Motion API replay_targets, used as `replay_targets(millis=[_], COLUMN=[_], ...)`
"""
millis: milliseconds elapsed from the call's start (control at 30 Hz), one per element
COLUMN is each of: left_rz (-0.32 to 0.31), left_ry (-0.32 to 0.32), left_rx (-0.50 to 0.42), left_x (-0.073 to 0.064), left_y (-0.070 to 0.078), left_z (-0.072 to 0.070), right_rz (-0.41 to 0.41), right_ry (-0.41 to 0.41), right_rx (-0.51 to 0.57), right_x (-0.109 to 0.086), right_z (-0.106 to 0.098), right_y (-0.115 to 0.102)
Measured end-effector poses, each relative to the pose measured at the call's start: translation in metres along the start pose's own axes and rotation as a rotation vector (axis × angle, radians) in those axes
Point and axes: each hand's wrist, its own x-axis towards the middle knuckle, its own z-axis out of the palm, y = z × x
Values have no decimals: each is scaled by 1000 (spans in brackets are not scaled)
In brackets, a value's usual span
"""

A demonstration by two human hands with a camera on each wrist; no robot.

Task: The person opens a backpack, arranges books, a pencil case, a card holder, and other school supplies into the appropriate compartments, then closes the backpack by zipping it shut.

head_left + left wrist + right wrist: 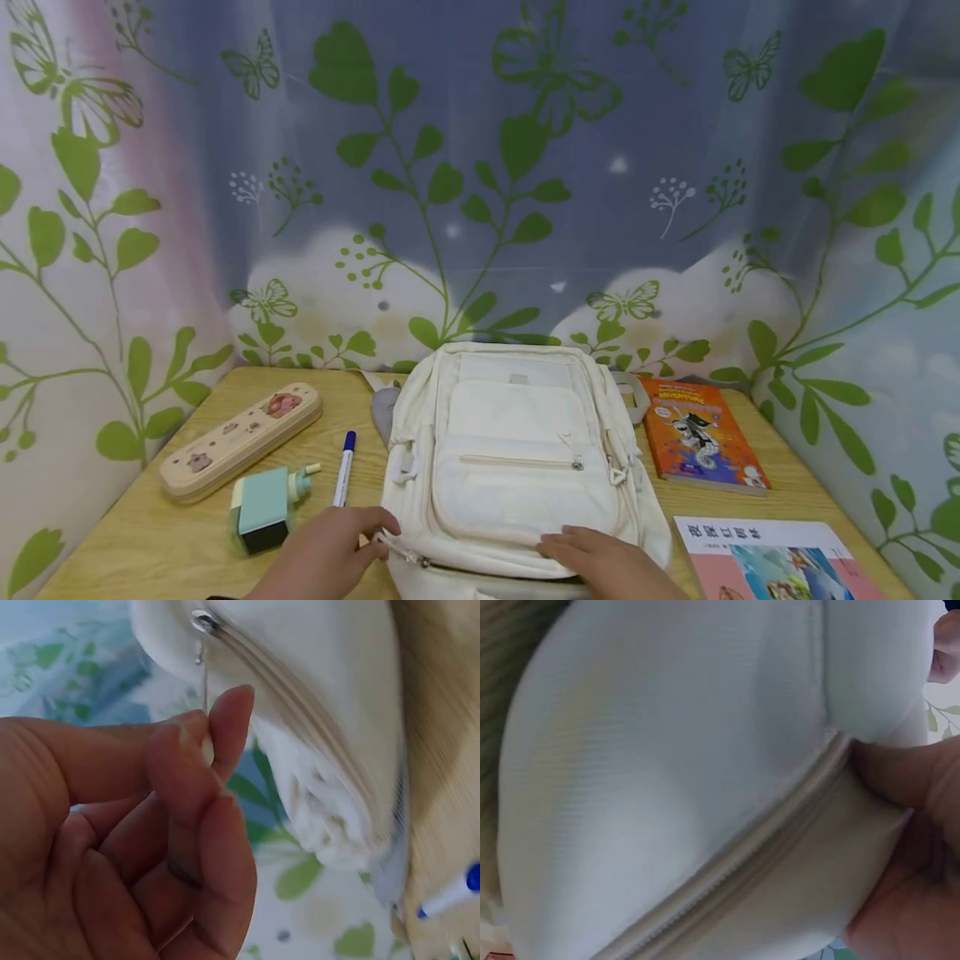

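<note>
A cream backpack point(517, 408) lies front side up in the middle of the table. At its lower left corner my left hand point(330, 546) pinches the zipper pull between thumb and fingers. The pull's thin cord point(205, 679) runs taut from the metal slider point(203, 622) in the left wrist view. My right hand point(603, 560) grips the bag's lower edge, with the thumb point(892, 772) beside the zipper point(727, 874) and the fingers under the fabric. A dark gap shows along the zipper between the two hands.
Left of the bag lie a beige pencil case point(240, 442), a mint-green pencil sharpener point(262, 504) with a crank, and a blue-capped marker point(345, 471). On the right are an orange book point(701, 437) and a pink and white book point(780, 554). A patterned curtain point(480, 167) hangs behind.
</note>
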Motion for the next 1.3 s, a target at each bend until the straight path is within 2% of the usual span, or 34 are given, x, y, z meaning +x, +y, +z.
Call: replay_targets(millis=[133,200,300,467,600,733,800,900,967,1033,1100,1167,1200,1233,1300], left_rz=[-91,-108,-101,-130,-140,-155,-139,-80,-46,-12,45,146,202,265,387], left_ry=[140,165,186,208,178,143,131,116,121,126,110,69,37,13,1], left_rx=[105,135,181,249,307,348,347,325,285,221,109,-23,-61,-79,-16], left_x=[6,10,21,46,70,89,93,91,86,80,72,64,61,59,58], left_y=[-6,-8,-11,-29,-43,-44,-40,-27,-14,2,20,37,44,52,63], left_z=[-5,-9,-18,-28,-24,-18,-16,-17,-20,-24,-27,-28,-27,-25,-17], right_rz=[-61,-79,-96,-134,-181,-205,-146,-56,-27,-39,-60,-64,-68,-73,-80], right_ry=[27,36,42,80,107,95,74,77,107,156,222,292,331,376,454], right_rx=[-16,-26,-23,-15,-20,-34,-4,6,-13,-80,-146,-209,-248,-287,-354], right_x=[-3,-3,-4,-5,-5,-5,-5,-4,-2,1,6,12,16,19,27], right_z=[-1,-3,-6,-5,-3,-3,-6,-13,-19,-28,-36,-46,-51,-55,-64], right_y=[3,3,3,3,6,7,6,2,-1,-3,-5,-5,-5,-5,-5])
